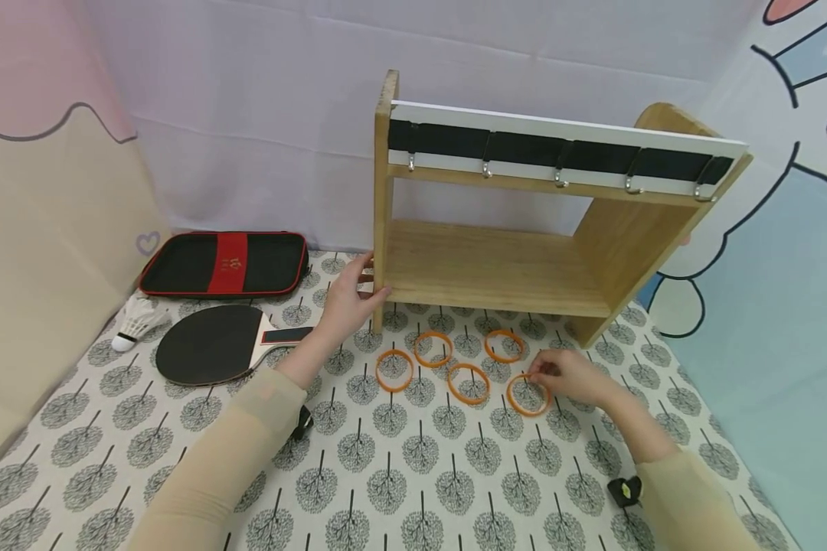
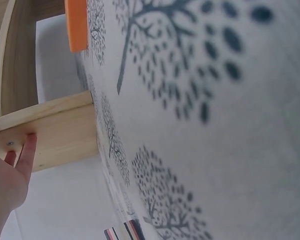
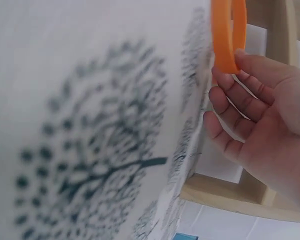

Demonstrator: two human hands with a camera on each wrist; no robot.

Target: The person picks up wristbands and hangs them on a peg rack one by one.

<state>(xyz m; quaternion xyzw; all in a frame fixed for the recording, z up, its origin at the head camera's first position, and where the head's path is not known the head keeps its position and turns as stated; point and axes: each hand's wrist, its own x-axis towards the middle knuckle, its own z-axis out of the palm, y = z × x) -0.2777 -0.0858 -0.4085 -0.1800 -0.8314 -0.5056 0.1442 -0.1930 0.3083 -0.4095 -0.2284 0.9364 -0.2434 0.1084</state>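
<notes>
A wooden rack [image 1: 496,260] with a row of metal hooks [image 1: 558,177] stands at the back. My left hand [image 1: 350,295] holds its left side panel [image 2: 65,132], the fingers against the outer face and the thumb across the front edge. With thumb and forefinger, my right hand [image 1: 573,375] pinches the near right orange ring [image 1: 529,412]. In the right wrist view this ring [image 3: 222,37] stands tilted up between the fingertips, while the other fingers are loosely bent. More orange rings [image 1: 469,400] lie on the patterned cloth in front of the rack.
At the left lie a black table tennis bat [image 1: 210,344], a shuttlecock [image 1: 136,323] and a black case with a red band [image 1: 227,264]. Curtains [image 1: 248,115] close off the back and sides. The hooks hang from a white board [image 1: 572,126] along the rack's top.
</notes>
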